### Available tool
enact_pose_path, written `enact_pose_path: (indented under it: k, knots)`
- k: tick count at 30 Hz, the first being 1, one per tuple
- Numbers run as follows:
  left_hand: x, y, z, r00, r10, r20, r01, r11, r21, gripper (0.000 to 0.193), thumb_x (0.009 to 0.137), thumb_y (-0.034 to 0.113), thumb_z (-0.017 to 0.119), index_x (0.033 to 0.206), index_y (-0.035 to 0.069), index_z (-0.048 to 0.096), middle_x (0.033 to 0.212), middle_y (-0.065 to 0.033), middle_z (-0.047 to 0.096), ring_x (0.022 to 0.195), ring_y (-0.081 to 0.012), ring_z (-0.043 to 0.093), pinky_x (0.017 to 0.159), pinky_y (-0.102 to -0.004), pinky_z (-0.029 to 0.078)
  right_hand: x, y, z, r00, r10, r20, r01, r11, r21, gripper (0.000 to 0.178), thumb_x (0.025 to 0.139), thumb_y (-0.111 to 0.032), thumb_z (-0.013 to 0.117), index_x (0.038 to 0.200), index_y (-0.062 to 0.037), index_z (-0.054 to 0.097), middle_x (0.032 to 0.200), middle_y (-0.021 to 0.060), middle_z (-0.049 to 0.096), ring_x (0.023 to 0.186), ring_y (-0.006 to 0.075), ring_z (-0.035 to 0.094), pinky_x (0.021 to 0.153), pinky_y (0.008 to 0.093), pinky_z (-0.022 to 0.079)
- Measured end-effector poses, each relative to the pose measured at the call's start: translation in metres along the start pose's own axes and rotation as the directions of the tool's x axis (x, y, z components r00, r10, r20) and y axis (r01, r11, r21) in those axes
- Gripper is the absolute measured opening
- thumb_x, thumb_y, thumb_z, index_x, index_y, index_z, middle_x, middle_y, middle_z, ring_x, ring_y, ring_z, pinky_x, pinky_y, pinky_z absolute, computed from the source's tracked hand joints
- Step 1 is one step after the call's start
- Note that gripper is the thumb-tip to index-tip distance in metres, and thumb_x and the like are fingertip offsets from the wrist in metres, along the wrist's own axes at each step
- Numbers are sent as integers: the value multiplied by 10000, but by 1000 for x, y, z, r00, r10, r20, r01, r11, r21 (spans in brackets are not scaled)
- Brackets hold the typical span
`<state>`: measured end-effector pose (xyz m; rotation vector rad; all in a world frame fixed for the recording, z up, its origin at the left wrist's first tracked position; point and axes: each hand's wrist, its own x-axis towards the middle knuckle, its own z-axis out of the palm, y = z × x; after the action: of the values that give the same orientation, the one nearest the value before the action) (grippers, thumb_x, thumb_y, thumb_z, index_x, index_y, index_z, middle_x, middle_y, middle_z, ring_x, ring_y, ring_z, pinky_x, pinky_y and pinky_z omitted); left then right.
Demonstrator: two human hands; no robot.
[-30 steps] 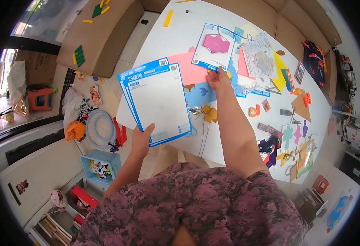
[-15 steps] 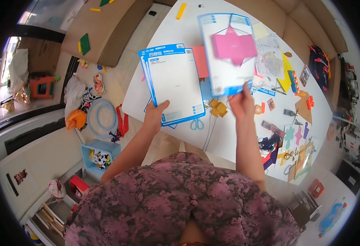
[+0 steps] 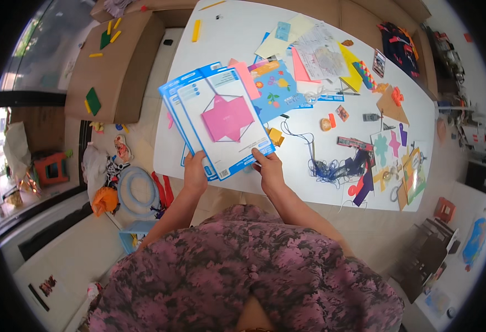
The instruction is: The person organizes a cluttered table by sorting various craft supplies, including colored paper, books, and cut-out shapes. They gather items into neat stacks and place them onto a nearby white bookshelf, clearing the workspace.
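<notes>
Both hands hold a stack of blue-bordered white craft sheets (image 3: 198, 105) above the near edge of the white table (image 3: 237, 33). The top sheet (image 3: 237, 149) carries a pink cut-out shape (image 3: 227, 117). My left hand (image 3: 195, 172) grips the stack's lower left edge. My right hand (image 3: 269, 170) pinches the lower right corner of the top sheet. A blue illustrated sheet (image 3: 276, 88) lies on the table just beyond the stack.
Coloured paper pieces, a yellow sheet (image 3: 349, 67), a tangle of blue cord (image 3: 323, 166) and small craft parts cover the table's right half. A brown sofa (image 3: 113, 61) stands at the left. Toys and a blue ring (image 3: 138, 191) lie on the floor below left.
My right hand picked up the sheet with the pink shape from the table, carried it toward me and laid it on top of the stack in my left hand.
</notes>
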<state>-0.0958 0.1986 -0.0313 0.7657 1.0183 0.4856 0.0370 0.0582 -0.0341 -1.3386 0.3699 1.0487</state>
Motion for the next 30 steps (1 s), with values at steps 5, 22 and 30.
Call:
enact_pose_path:
  k: [5, 22, 30]
  knots:
    - [-4, 2, -11, 998, 22, 54, -20, 999, -37, 259, 815, 84, 441, 1035, -30, 516, 972, -112, 608, 849, -210, 617, 768, -309, 495, -1, 8, 7, 997, -66, 33, 67, 997, -35, 171, 798, -171, 672, 927, -72, 620, 847, -7, 622, 764, 79, 534, 681, 233, 408]
    - [-6, 16, 3, 970, 240, -27, -240, 971, 6, 280, 891, 147, 556, 1124, 2, 505, 1002, -60, 595, 883, -118, 564, 769, -252, 460, 6, 17, 44, 995, -75, 66, 66, 990, 129, 145, 811, -103, 657, 933, -47, 603, 833, 18, 622, 754, 98, 579, 693, 248, 487]
    - [10, 25, -14, 969, 218, -114, -206, 973, 108, 269, 855, 84, 590, 1104, 3, 530, 997, -51, 599, 878, -110, 556, 784, -267, 445, 40, -27, 24, 935, -257, 244, 327, 892, -313, 203, 835, -172, 632, 962, -14, 618, 863, 44, 632, 739, 108, 558, 685, 239, 447]
